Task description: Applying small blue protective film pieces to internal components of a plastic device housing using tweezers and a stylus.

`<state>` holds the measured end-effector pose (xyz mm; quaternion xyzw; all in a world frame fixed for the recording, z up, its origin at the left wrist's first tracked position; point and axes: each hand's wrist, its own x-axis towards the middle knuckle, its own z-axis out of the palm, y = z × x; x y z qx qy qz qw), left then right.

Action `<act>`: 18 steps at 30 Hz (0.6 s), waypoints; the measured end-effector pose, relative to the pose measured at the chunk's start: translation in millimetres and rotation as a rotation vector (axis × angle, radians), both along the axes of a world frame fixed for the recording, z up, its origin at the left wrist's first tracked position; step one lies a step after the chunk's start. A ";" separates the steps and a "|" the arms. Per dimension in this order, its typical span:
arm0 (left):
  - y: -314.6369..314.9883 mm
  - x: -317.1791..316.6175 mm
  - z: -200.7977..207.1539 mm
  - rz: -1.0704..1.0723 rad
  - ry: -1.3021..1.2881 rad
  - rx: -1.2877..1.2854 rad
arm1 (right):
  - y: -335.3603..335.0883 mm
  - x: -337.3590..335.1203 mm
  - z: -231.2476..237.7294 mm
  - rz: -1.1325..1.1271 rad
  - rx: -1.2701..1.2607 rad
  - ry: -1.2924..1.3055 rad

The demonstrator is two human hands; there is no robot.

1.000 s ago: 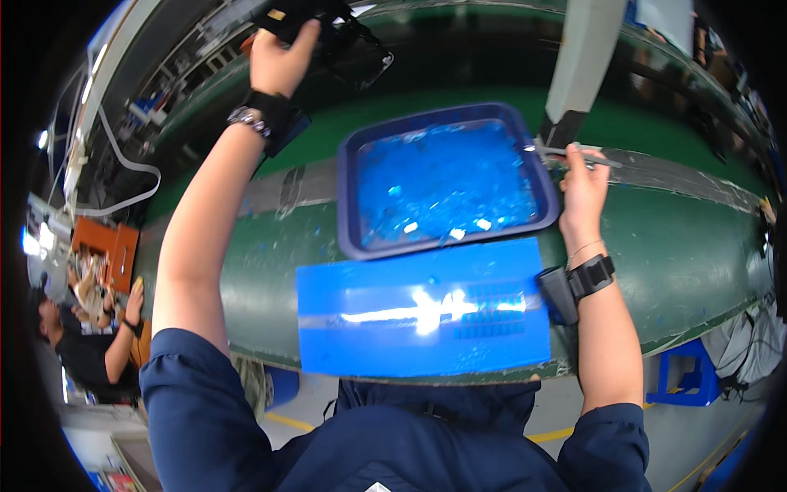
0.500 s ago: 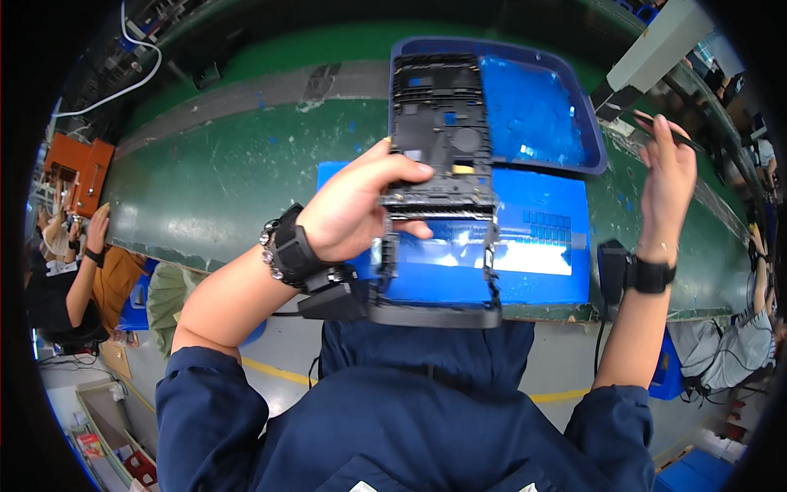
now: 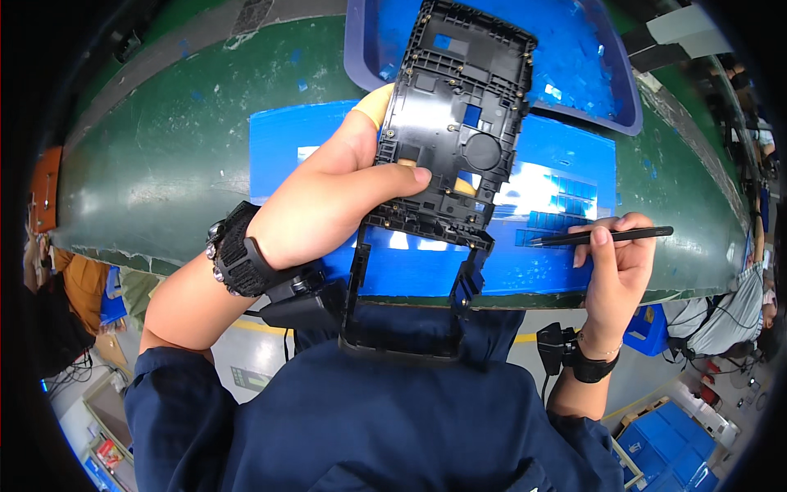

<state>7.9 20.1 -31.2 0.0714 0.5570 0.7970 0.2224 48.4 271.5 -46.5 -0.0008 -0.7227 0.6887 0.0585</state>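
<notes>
Left hand (image 3: 328,201) holds a black plastic frame (image 3: 447,139) up over the bench (image 3: 164,156), grip clamped on its left edge: thumb across the front face, fingers behind, one yellow-capped fingertip (image 3: 373,102) showing at the edge. Frame is upright w/ a slight tilt, full of cutouts, a round opening near centre, small brass screw points along the rim. Its lower part is an open rectangular loop hanging down toward the person's chest.

Right hand (image 3: 615,271) holds a thin black pen-like tool (image 3: 598,238), fingers closed on it, tool lying approx. horizontal, tip pointing left. Tip sits at the rows of small blue squares on a blue sheet (image 3: 557,189), just right of the frame; contact can't be told.

Sheet lies flat on the green bench, partly hidden behind frame. Blue tray (image 3: 623,98) sits beyond it, touching or overlapping the sheet's far edge. Black band on each wrist, cables attached. Blue crates (image 3: 672,435) on the floor at lower right. Other people at far left & right edges.
</notes>
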 end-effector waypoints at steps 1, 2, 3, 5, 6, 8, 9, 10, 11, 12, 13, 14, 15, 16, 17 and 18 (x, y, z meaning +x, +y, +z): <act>0.1 0.5 2.0 -0.003 -0.014 -0.004 | 0.0 -1.3 0.3 0.023 0.020 -0.003; -0.3 1.6 1.8 0.001 -0.025 -0.006 | -0.6 -1.9 -0.7 0.046 0.039 -0.004; -0.5 2.5 2.0 0.001 -0.022 0.005 | -1.4 -1.9 -1.9 0.031 0.039 -0.006; -0.5 3.2 2.5 0.028 -0.012 -0.016 | 0.0 -0.9 -3.3 0.035 0.011 -0.001; -2.7 2.9 1.0 0.032 -0.016 -0.018 | 0.3 0.1 -4.3 0.036 -0.017 0.012; -8.0 2.1 -1.0 -0.091 0.001 0.061 | -4.4 0.7 5.1 -0.026 -0.152 -0.028; -8.1 4.8 2.2 -0.108 -0.033 0.129 | -6.2 -1.6 10.2 -0.036 -0.194 -0.022; -6.1 7.6 6.0 -0.124 -0.065 0.197 | -8.3 -4.7 15.6 -0.047 -0.236 -0.016; -3.7 9.4 4.9 -0.136 -0.010 0.250 | -11.8 -8.6 21.1 0.002 -0.221 0.016; -1.5 9.3 1.1 -0.159 0.043 0.307 | -18.1 -12.0 27.2 0.012 -0.259 0.015; -2.5 8.1 1.2 -0.220 0.091 0.281 | -28.2 -15.5 33.6 0.010 -0.268 0.019; -2.6 10.3 0.5 -0.214 0.093 0.271 | -39.2 -18.7 37.3 0.009 -0.279 0.023; -2.7 14.1 -2.0 -0.190 0.097 0.277 | -49.0 -22.5 36.1 0.018 -0.287 0.023; -2.9 16.0 -2.3 -0.166 0.100 0.283 | -58.2 -26.3 34.6 0.077 -0.229 0.082; -3.5 15.9 -0.8 -0.185 0.092 0.306 | -65.5 -28.9 33.5 0.136 -0.171 0.141; -3.6 15.0 -0.4 -0.177 0.093 0.299 | -71.1 -30.0 33.6 0.144 -0.179 0.141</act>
